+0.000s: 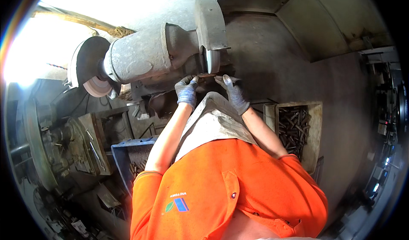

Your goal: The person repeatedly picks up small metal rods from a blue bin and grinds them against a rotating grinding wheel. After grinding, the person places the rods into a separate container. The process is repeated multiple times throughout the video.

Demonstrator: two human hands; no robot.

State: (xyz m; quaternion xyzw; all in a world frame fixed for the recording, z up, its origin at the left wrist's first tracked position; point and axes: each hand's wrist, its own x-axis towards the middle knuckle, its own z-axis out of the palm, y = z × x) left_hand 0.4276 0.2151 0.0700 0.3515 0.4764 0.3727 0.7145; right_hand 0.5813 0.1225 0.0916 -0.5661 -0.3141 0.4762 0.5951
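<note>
A thin metal piece (207, 75) spans the gap between my two hands, just under the grinding wheel (213, 62) of a grey bench grinder (138, 57). It looks to touch the wheel's lower edge, though the contact is too small to be sure. My left hand (186, 91), in a grey-blue knit glove, pinches its left end between thumb and fingers. At the other end, my right hand (235, 96), gloved alike, has its fingers closed on it, thumb on top. A metal guard (211, 22) covers the upper part of the wheel.
A second wheel (97, 86) sits at the grinder's left end. To my right stands a pale crate (315, 131) with many dark metal pieces (294, 125). A blue crate (120, 163) with similar pieces is at my left, beside other machinery (55, 146). A light apron (217, 120) covers my lap.
</note>
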